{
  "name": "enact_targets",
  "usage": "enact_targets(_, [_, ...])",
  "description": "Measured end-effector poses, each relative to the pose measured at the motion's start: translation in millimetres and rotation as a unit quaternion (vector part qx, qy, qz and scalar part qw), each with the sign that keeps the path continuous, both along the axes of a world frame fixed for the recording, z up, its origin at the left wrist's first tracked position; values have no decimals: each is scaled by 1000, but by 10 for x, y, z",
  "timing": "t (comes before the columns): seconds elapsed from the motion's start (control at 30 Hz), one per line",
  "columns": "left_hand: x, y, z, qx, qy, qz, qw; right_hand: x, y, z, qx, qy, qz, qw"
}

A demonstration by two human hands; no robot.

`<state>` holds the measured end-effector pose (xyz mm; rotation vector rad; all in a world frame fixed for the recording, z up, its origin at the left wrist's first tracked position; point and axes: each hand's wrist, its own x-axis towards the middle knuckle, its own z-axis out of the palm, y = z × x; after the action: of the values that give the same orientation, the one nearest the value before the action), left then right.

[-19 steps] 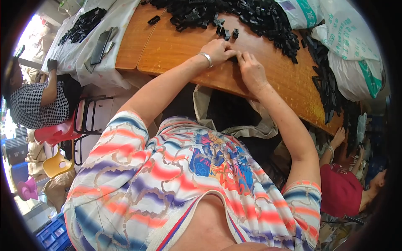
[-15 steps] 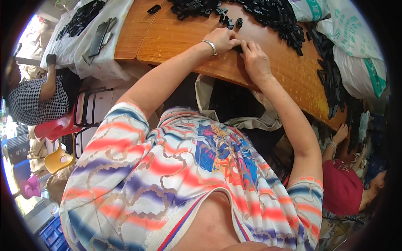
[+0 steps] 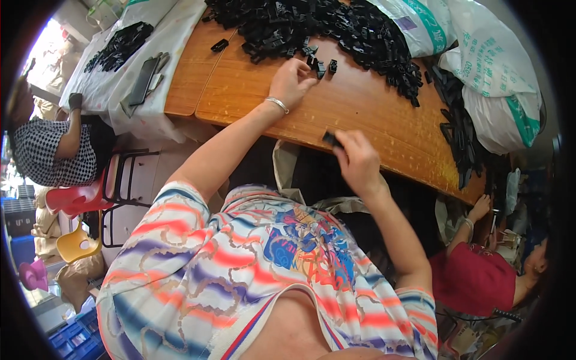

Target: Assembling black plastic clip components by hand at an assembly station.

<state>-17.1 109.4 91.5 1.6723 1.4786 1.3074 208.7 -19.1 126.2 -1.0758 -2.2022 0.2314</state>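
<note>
Since the earlier frames, the two hands have parted: the right hand (image 3: 360, 162) has drawn back toward the body to the near edge of the tabletop (image 3: 390, 132), and the left hand (image 3: 292, 84) has shifted forward to a few loose black pieces (image 3: 320, 69). The right hand's fingers are closed in a pinch on a small black part (image 3: 331, 140), which shows at that edge, slightly blurred. The left hand's fingers are curled, their tips at the loose pieces; whether they grip one, I cannot tell. A silver bracelet (image 3: 278, 104) circles the left wrist. Beyond lies a broad heap of black pieces (image 3: 264, 30), with long black strips (image 3: 459, 138) to the right beside a white-and-green plastic sack (image 3: 495, 66). Below the edge hangs an open beige bag (image 3: 284, 165).
</note>
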Motion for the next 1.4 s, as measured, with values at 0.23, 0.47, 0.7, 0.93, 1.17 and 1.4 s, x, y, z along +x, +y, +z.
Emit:
enact_targets(0.23, [-23,471,-87,64,159,32,985,145,-391,-230,-79,-62,14,995])
enact_targets(0.47, [-105,7,253,88,194,-60,975,651,781,67,12,16,-130,991])
enact_targets(0.7, [80,-397,253,147,307,-193,920,676,1892,86,-62,-183,-342,920])
enact_targets(0.93, [-15,-416,162,134,249,-140,949,738,1841,-69,-54,-143,-324,934])
enact_targets(1.17, [-13,-371,112,109,245,-120,956,-29,923,112,-126,65,-33,989])
enact_targets(1.4, [11,-370,151,57,244,-132,959,-252,883,37,-45,16,5,999])
